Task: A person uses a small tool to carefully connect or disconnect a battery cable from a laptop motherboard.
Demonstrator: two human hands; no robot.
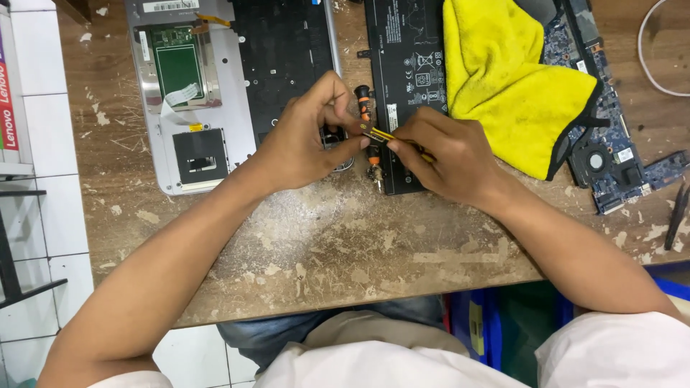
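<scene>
My left hand (305, 136) and my right hand (445, 154) meet over the worn wooden table (345, 244). Between their fingertips they pinch a small yellow and black tool (381, 134). Just behind the fingers lies an orange and black screwdriver (365, 100), its tip pointing toward me. A small silvery part under my left fingers is mostly hidden. The opened laptop base (194, 108), keyboard side down, lies left of the hands, and a flat black battery (406, 65) lies under my right fingers.
A yellow cloth (510, 79) covers part of a blue circuit board with a fan (604, 162) at the right. A black tool (677, 208) lies near the right edge, a white cable (650, 65) at the far right. White tiled floor at left, blue bins under the table.
</scene>
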